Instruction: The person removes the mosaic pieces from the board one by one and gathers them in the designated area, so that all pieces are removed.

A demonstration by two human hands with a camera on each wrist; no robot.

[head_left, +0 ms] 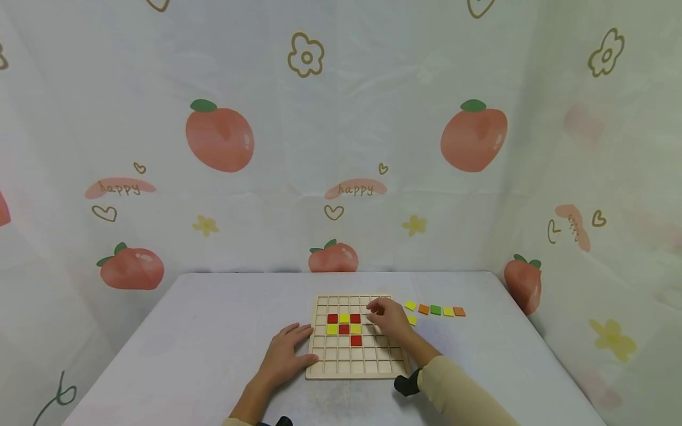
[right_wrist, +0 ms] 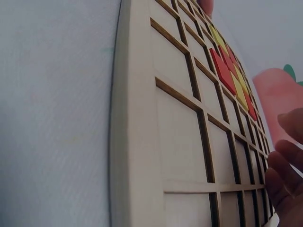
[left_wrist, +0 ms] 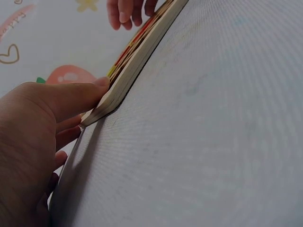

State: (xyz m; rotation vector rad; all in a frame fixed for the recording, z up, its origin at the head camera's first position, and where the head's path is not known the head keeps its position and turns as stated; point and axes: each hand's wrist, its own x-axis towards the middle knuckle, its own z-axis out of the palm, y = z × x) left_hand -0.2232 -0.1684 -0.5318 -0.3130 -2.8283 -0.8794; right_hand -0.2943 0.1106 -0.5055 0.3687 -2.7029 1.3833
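Observation:
A wooden grid board [head_left: 341, 370] lies flat on the table. Square tiles sit in its middle cells, red and yellow alternating in two rows, with one more red tile [head_left: 356, 341] below on the right. My left hand [head_left: 285, 358] rests at the board's left side, fingers extended. Its thumb [left_wrist: 80, 98] touches the rim near the front corner. Over the right part of the grid is my right hand [head_left: 391, 319], fingers loosely bent. In the right wrist view a gap shows between its thumb and fingers [right_wrist: 284, 175], and no tile is visible there.
To the right of the board lie several loose tiles: a green tile [head_left: 436, 310], an orange tile [head_left: 459, 311], a yellow tile [head_left: 412, 320] and others. The white table [head_left: 186, 349] meets a printed curtain [head_left: 277, 225] at its back and sides.

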